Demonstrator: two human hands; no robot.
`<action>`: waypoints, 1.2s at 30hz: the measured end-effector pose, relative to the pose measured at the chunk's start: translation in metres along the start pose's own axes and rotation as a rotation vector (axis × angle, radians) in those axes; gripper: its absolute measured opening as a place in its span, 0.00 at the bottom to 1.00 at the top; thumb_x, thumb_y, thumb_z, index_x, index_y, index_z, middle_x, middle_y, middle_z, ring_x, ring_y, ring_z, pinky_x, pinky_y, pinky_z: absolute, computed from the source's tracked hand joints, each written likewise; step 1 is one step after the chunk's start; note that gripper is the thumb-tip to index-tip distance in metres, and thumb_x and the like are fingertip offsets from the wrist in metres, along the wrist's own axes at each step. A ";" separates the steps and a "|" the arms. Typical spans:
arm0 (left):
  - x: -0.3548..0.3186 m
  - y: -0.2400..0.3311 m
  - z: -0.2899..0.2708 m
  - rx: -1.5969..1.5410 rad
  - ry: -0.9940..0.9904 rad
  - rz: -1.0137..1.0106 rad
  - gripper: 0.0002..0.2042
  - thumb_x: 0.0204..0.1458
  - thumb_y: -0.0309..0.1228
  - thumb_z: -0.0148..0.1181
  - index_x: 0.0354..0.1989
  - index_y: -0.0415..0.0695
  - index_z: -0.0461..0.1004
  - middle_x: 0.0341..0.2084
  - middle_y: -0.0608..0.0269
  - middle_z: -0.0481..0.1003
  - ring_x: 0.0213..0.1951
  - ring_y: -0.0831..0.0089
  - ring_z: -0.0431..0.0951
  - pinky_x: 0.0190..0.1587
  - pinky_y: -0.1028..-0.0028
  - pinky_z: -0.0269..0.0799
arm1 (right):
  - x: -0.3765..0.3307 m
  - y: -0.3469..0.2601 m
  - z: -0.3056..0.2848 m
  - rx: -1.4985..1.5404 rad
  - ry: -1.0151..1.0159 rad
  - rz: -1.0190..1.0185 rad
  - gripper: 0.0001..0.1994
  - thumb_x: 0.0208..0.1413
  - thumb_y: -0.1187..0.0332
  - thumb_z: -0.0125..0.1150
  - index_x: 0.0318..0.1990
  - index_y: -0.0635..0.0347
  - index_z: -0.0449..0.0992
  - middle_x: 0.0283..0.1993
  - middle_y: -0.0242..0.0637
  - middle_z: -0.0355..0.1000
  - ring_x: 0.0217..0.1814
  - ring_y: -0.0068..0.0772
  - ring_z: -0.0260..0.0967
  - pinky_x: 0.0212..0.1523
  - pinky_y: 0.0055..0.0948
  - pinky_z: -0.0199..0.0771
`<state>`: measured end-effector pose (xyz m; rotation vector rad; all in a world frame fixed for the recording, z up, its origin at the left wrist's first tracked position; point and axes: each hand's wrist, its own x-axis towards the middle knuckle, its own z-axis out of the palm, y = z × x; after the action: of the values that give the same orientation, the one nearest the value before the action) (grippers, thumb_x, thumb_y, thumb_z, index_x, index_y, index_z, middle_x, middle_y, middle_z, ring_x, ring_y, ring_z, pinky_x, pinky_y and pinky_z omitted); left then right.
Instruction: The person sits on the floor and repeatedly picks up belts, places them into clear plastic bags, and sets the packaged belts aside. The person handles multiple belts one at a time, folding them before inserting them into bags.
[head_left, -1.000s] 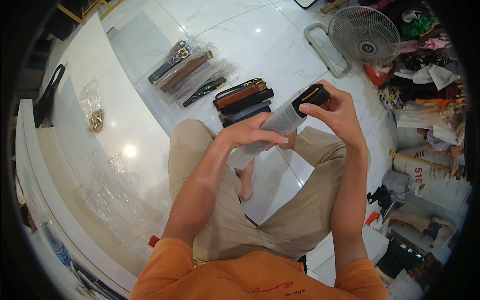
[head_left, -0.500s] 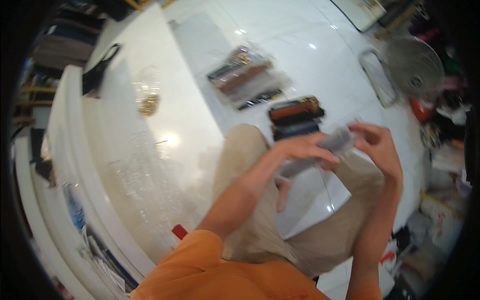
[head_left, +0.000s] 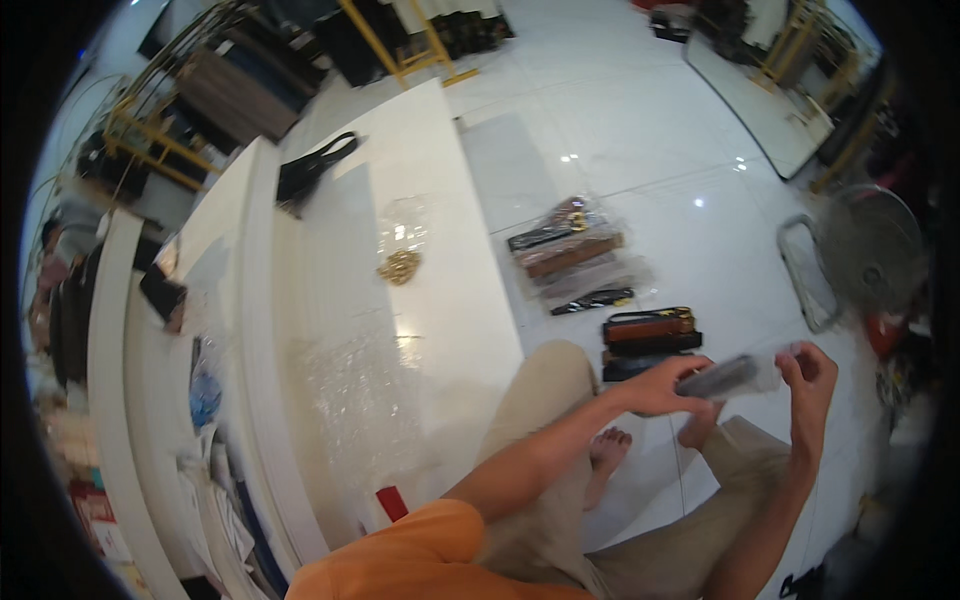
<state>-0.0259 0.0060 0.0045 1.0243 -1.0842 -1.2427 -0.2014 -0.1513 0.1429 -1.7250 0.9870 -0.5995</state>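
Note:
My left hand [head_left: 662, 388] is closed round one end of a flat, dark grey folded strap [head_left: 720, 378], which looks like a belt. A clear plastic sleeve [head_left: 766, 372] extends past the strap's far end, and my right hand [head_left: 812, 372] pinches its edge. Both hands are above my bent legs. Just beyond my left hand lies a stack of folded black and brown belts [head_left: 652, 328] with gold-coloured fittings. Farther off on the floor are several more belts in clear plastic [head_left: 572, 258]. Motion blurs the held strap, so its details cannot be made out.
To my left is a long white bench [head_left: 450, 230] with a gold chain [head_left: 399, 267], crumpled clear plastic [head_left: 350, 390], a black strap piece [head_left: 312, 172] and a small red item [head_left: 392, 503]. A round fan [head_left: 870, 250] stands at right. A mirror [head_left: 750, 100] leans behind.
My view has swung, so the bench and belts appear lower and farther right. My right hand has drawn away from my left, and more of the clear sleeve shows between them.

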 end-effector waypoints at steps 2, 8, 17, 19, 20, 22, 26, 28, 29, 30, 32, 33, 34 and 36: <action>0.004 -0.009 -0.003 0.307 0.091 0.141 0.15 0.55 0.31 0.70 0.46 0.37 0.75 0.38 0.58 0.72 0.42 0.70 0.73 0.44 0.69 0.69 | 0.006 0.002 -0.008 0.024 0.076 -0.005 0.06 0.58 0.71 0.66 0.35 0.64 0.78 0.30 0.29 0.73 0.31 0.17 0.64 0.32 0.22 0.61; 0.003 0.035 -0.040 0.506 0.378 0.088 0.13 0.52 0.32 0.75 0.40 0.38 0.80 0.32 0.57 0.78 0.36 0.72 0.76 0.41 0.70 0.73 | 0.021 -0.001 -0.008 0.172 0.271 0.028 0.11 0.62 0.66 0.66 0.43 0.67 0.81 0.36 0.34 0.78 0.33 0.18 0.67 0.34 0.21 0.66; 0.013 -0.023 -0.238 0.924 0.395 -0.345 0.24 0.52 0.41 0.73 0.52 0.38 0.79 0.47 0.44 0.80 0.48 0.50 0.80 0.52 0.61 0.73 | 0.013 -0.004 0.010 0.011 0.078 0.105 0.11 0.63 0.66 0.64 0.42 0.69 0.81 0.36 0.34 0.79 0.38 0.21 0.71 0.40 0.23 0.70; 0.009 -0.070 -0.276 0.952 0.340 -0.432 0.23 0.51 0.40 0.73 0.51 0.40 0.80 0.47 0.43 0.80 0.50 0.48 0.80 0.53 0.59 0.73 | 0.013 -0.006 0.017 -0.015 0.002 0.121 0.10 0.63 0.68 0.64 0.40 0.69 0.81 0.36 0.34 0.79 0.39 0.22 0.72 0.43 0.24 0.71; 0.008 -0.090 -0.291 0.965 0.313 -0.475 0.22 0.50 0.40 0.73 0.51 0.40 0.80 0.47 0.43 0.80 0.50 0.47 0.79 0.53 0.59 0.73 | 0.013 -0.011 0.021 -0.037 -0.025 0.138 0.09 0.62 0.69 0.64 0.40 0.69 0.81 0.36 0.34 0.78 0.39 0.22 0.72 0.44 0.25 0.71; 0.017 -0.121 -0.306 1.037 0.311 -0.532 0.21 0.50 0.39 0.73 0.50 0.40 0.81 0.46 0.43 0.80 0.51 0.46 0.79 0.53 0.58 0.73 | 0.013 -0.018 0.023 -0.062 -0.048 0.159 0.08 0.62 0.71 0.64 0.39 0.70 0.80 0.36 0.34 0.78 0.40 0.22 0.73 0.46 0.26 0.72; 0.024 -0.156 -0.314 1.149 0.452 -0.571 0.19 0.52 0.36 0.72 0.50 0.41 0.81 0.42 0.45 0.82 0.47 0.48 0.81 0.51 0.56 0.74 | 0.019 -0.015 0.030 -0.053 -0.085 0.165 0.08 0.62 0.72 0.63 0.38 0.70 0.80 0.36 0.34 0.78 0.40 0.23 0.73 0.47 0.27 0.71; 0.026 -0.156 -0.309 1.229 0.465 -0.583 0.21 0.53 0.36 0.70 0.54 0.42 0.78 0.46 0.46 0.80 0.51 0.49 0.79 0.53 0.55 0.73 | 0.022 -0.012 0.032 -0.061 -0.103 0.168 0.08 0.62 0.72 0.63 0.38 0.70 0.80 0.36 0.34 0.78 0.40 0.22 0.73 0.47 0.26 0.71; 0.026 -0.152 -0.302 1.281 0.523 -0.523 0.22 0.53 0.36 0.70 0.56 0.42 0.77 0.49 0.47 0.78 0.53 0.49 0.77 0.55 0.55 0.72 | 0.024 -0.011 0.034 -0.070 -0.117 0.166 0.08 0.62 0.72 0.63 0.38 0.70 0.80 0.36 0.34 0.78 0.39 0.22 0.72 0.46 0.26 0.71; 0.022 -0.145 -0.294 1.339 0.589 -0.471 0.23 0.54 0.35 0.69 0.57 0.42 0.75 0.52 0.47 0.77 0.55 0.49 0.75 0.56 0.55 0.71 | 0.026 -0.012 0.037 -0.070 -0.142 0.160 0.08 0.62 0.72 0.63 0.38 0.70 0.80 0.36 0.34 0.78 0.39 0.22 0.72 0.46 0.26 0.71; 0.009 -0.120 -0.277 1.344 0.662 -0.351 0.23 0.56 0.35 0.67 0.59 0.42 0.73 0.57 0.49 0.73 0.59 0.49 0.70 0.59 0.56 0.69 | 0.030 -0.010 0.041 -0.111 -0.153 0.172 0.08 0.62 0.72 0.63 0.38 0.70 0.80 0.36 0.33 0.78 0.39 0.21 0.72 0.45 0.25 0.71; -0.003 -0.103 -0.269 1.290 0.668 -0.290 0.23 0.57 0.35 0.66 0.60 0.42 0.71 0.59 0.50 0.70 0.61 0.49 0.68 0.61 0.56 0.67 | 0.031 -0.005 0.044 -0.125 -0.170 0.183 0.08 0.62 0.71 0.63 0.38 0.70 0.80 0.36 0.33 0.78 0.39 0.21 0.72 0.45 0.25 0.71; -0.009 -0.082 -0.254 1.249 0.682 -0.222 0.23 0.57 0.35 0.66 0.59 0.42 0.72 0.58 0.50 0.71 0.61 0.50 0.69 0.61 0.56 0.67 | 0.030 -0.003 0.045 -0.158 -0.154 0.169 0.08 0.62 0.71 0.63 0.38 0.70 0.80 0.36 0.33 0.78 0.39 0.21 0.71 0.45 0.25 0.71; -0.031 -0.028 -0.227 1.194 0.724 -0.096 0.21 0.57 0.35 0.66 0.57 0.41 0.73 0.56 0.50 0.72 0.59 0.51 0.70 0.61 0.57 0.67 | 0.029 -0.001 0.041 -0.198 -0.141 0.128 0.09 0.63 0.70 0.63 0.39 0.70 0.80 0.36 0.33 0.77 0.38 0.21 0.71 0.44 0.24 0.70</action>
<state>0.1905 0.0363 -0.0688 2.2043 -1.1430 -0.0809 -0.1539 -0.1540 0.1269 -1.8331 1.0751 -0.3008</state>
